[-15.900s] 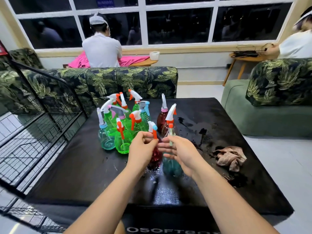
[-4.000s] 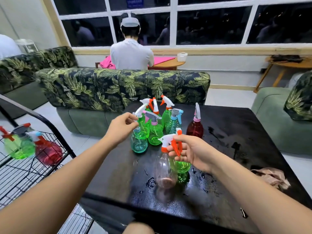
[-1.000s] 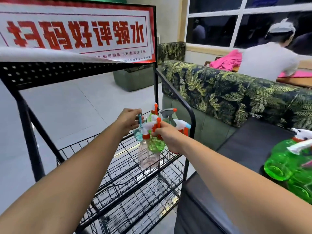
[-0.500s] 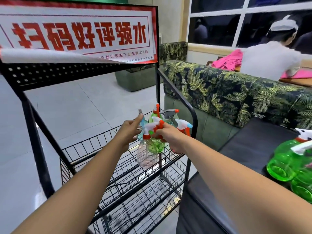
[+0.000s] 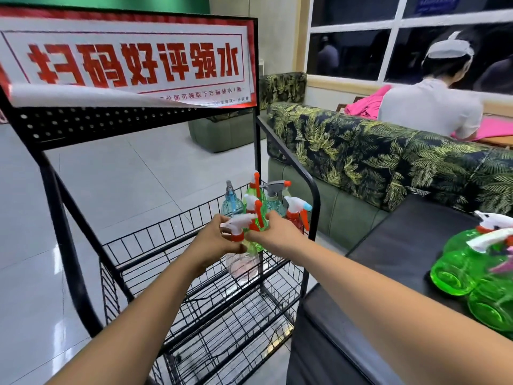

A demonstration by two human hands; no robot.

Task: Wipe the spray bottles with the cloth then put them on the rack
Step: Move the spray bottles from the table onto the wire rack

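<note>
Over the top shelf of the black wire rack, my left hand grips the neck of a clear pinkish spray bottle with a white and orange trigger. Right beside it, my right hand holds a green spray bottle by its orange trigger head. At the shelf's far corner stand a pale blue bottle, a green one, a teal one with a grey trigger and a red one. No cloth is in view.
The rack carries a red and white sign above, with lower wire shelves beneath. To the right is the black table with green bottles. A leaf-patterned sofa lies behind, where a person sits facing away.
My left hand has let go of the pale blue bottle, which now stands on the shelf, and has moved onto the clear bottle's neck. Both hands are slightly lower.
</note>
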